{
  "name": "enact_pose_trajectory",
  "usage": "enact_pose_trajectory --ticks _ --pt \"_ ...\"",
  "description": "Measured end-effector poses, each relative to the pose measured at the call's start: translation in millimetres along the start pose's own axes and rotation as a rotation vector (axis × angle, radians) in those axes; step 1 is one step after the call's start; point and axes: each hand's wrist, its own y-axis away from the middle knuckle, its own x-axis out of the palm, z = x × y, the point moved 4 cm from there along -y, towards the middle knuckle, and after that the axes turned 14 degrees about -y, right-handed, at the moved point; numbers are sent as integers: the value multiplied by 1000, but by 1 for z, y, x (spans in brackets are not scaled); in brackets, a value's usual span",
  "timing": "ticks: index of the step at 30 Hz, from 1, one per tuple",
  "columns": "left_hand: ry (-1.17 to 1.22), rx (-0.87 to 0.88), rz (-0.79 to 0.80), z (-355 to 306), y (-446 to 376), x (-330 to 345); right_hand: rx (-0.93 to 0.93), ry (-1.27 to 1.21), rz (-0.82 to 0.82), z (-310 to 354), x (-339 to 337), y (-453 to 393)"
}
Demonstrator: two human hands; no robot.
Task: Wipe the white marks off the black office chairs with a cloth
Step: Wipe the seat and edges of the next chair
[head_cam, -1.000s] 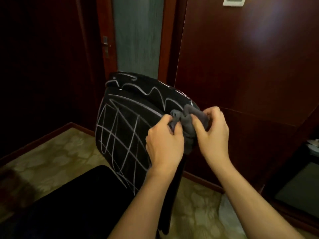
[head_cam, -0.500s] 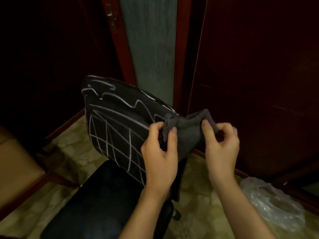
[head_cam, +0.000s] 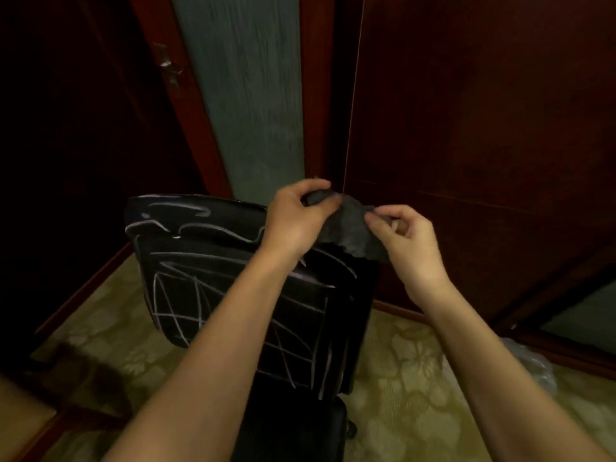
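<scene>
At the left, the black office chair point(head_cam: 240, 295) stands on the patterned carpet point(head_cam: 410, 378) with its backrest facing the camera, and white marks point(head_cam: 186, 285) cross it from the top band down through a web of lines to the lower edge; the seat below looks dark and unmarked as far as the dim light shows. The backrest seems firm and slightly padded, so it should take a pressing stroke without giving, though a wheeled chair may roll or swivel under a push and may want steadying at the top edge. Over the upper right corner of the backrest, the left hand point(head_cam: 293, 218) has its grip pinched on one end of the grey cloth point(head_cam: 350, 228), thumb and fingers curled round a bunched fold. The cloth hangs between the two hands, clear of the chair or barely brushing its corner; which cannot be told. It looks thin, limp and light, draping with a ragged lower edge, so it will crumple rather than hold a shape and is best gathered into a pad in the palm before rubbing. Further right, the right hand point(head_cam: 406, 238) pinches the cloth's other end between thumb and forefinger, the remaining fingers curled loosely. Dark wooden panels point(head_cam: 483, 128) stand behind, and a clear plastic bag point(head_cam: 530, 365) lies on the carpet at the far right.
</scene>
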Motion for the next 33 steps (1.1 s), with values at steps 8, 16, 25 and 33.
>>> enact_pose_trajectory --ticks 8,16,25,33 --pt "-854 459 221 5 3 23 -83 615 37 -12 0 28" --pt "-1008 586 106 21 -21 -7 -210 876 149 -1 43 5" --pt "-1001 388 -41 61 -59 -80 -142 1000 344 -7 138 -55" --pt "-1103 278 -100 77 -71 -124 -153 1026 421 -17 193 -73"
